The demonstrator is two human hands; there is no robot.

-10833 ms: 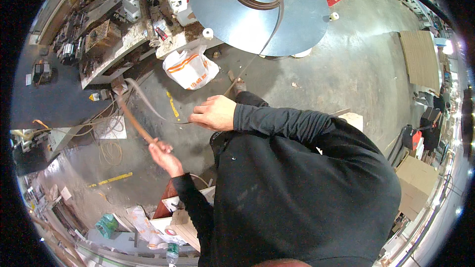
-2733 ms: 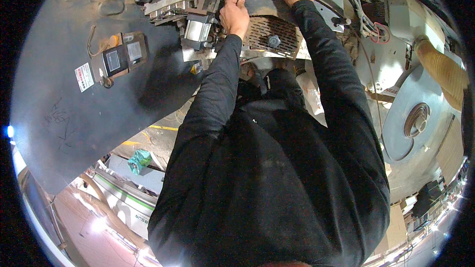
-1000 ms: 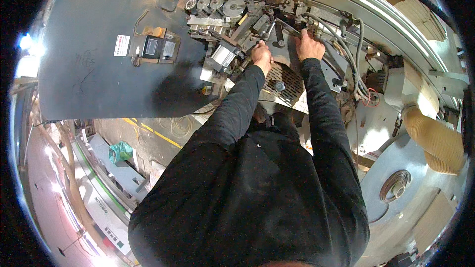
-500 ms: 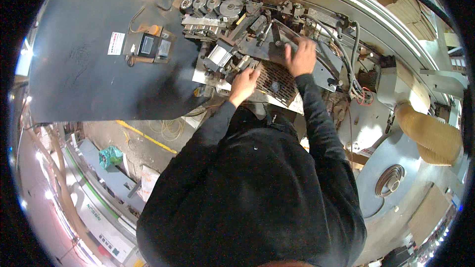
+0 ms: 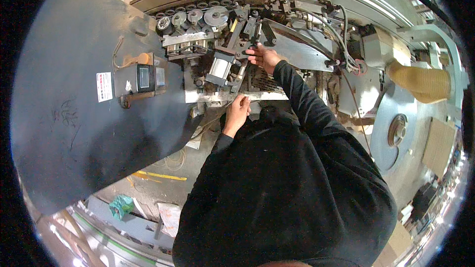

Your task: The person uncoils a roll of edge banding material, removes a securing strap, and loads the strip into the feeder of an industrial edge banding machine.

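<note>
Both my hands are at an open machine with metal parts. My right hand (image 5: 264, 58) reaches in with its fingers apart. Its fingertips are by a dark metal bracket (image 5: 241, 48), and I cannot tell whether they touch it. Below the right wrist lies a slotted dark plate (image 5: 264, 80). A flat grey metal plate (image 5: 299, 49) extends to the right of the hand. Closer to my body, my left hand (image 5: 237, 114) is at the machine's front ledge (image 5: 272, 96) with fingers curled together. Whatever they may hold is hidden. A silver pneumatic cylinder (image 5: 219, 68) sits between the hands' left sides.
A big dark panel (image 5: 64, 133) with a small boxed display (image 5: 144, 77) fills the left. Several rollers (image 5: 216, 16) line the back. Cables (image 5: 348, 44) run at the right, near a ribbed yellowish hose (image 5: 420, 83) and a round grey disc (image 5: 391, 123).
My right hand has moved left from the grey plate toward the bracket, its fingers now stretched out. My left hand has drawn back from beside the slotted plate to the front ledge. The view has turned.
</note>
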